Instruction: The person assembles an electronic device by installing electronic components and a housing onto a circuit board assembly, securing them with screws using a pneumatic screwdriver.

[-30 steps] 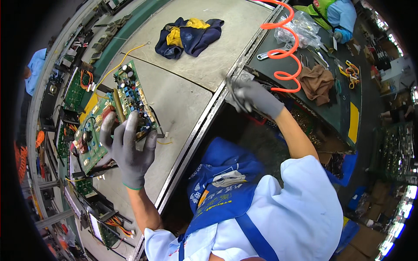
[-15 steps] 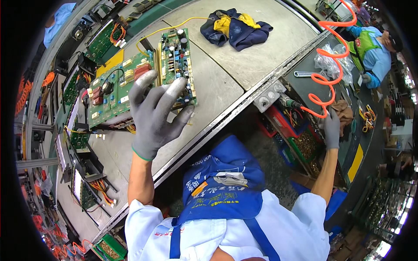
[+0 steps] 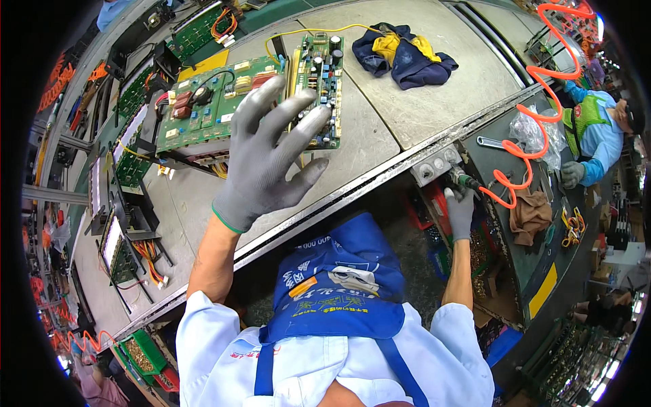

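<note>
My left hand (image 3: pixel 271 156), in a grey glove with a green cuff, is open with its fingers spread. It reaches over the near edge of a green circuit board unit (image 3: pixel 224 112), and its fingertips lie in front of a narrower upright board (image 3: pixel 319 85) crowded with components. Whether the fingertips touch that board is unclear. My right hand (image 3: pixel 461 210), also gloved in grey, is at the parts bins just below the green-and-black hose connector (image 3: pixel 465 180). Its fingertips point away and are partly hidden, so any object in them cannot be made out.
A dark blue and yellow cloth (image 3: pixel 403 55) lies on the metal bench (image 3: pixel 434 115). An orange coiled hose (image 3: pixel 532 122) hangs at the right. On the side table sit a brown cloth (image 3: pixel 531 217), a metal tool (image 3: pixel 489 142) and yellow-handled scissors (image 3: pixel 574 227). A co-worker (image 3: pixel 597 129) stands beyond.
My right hand has moved left from beside the brown cloth to the bins by the hose connector. My left hand stays spread at the boards. The whole view has shifted.
</note>
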The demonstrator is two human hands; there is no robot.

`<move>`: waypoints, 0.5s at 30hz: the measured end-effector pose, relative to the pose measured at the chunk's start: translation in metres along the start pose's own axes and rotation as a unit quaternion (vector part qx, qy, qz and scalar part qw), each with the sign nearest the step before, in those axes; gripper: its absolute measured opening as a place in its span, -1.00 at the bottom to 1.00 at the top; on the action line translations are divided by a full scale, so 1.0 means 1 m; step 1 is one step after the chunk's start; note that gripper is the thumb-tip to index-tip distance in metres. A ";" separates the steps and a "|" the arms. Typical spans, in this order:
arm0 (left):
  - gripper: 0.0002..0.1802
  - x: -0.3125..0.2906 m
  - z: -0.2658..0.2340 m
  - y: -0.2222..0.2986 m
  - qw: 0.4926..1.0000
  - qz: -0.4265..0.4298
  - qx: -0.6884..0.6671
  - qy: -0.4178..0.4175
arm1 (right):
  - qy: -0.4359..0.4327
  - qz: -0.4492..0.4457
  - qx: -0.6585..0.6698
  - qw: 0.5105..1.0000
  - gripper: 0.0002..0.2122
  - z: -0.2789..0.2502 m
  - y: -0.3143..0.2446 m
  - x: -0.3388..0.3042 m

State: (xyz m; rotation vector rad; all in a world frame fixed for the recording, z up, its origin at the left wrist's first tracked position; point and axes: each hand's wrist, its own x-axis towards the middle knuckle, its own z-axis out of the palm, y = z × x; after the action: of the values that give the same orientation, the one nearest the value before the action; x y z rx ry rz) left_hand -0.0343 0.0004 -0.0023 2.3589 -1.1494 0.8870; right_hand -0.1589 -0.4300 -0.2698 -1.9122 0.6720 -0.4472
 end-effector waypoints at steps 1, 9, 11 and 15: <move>-0.42 -0.003 -0.001 0.002 1.000 0.001 0.002 0.000 | -0.001 0.000 0.002 1.000 -0.59 0.004 0.007 0.009; -0.58 -0.049 0.008 0.025 0.965 -0.118 -0.183 0.149 | -0.016 -0.112 0.052 0.992 -0.69 0.008 -0.005 0.029; -0.61 -0.060 0.014 0.031 0.946 -0.196 -0.244 0.079 | -0.015 -0.130 -0.014 0.991 -0.70 0.006 -0.035 0.018; -0.61 -0.067 0.029 0.048 0.837 -0.322 -0.441 0.023 | 0.041 -0.110 -0.071 0.991 -0.71 -0.013 -0.113 -0.006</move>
State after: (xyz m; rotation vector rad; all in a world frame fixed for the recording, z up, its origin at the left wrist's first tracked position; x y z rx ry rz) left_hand -0.0929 -0.0074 -0.0665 1.6986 -0.4725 0.1001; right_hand -0.1422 -0.3982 -0.1619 -2.1229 0.5606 -0.6336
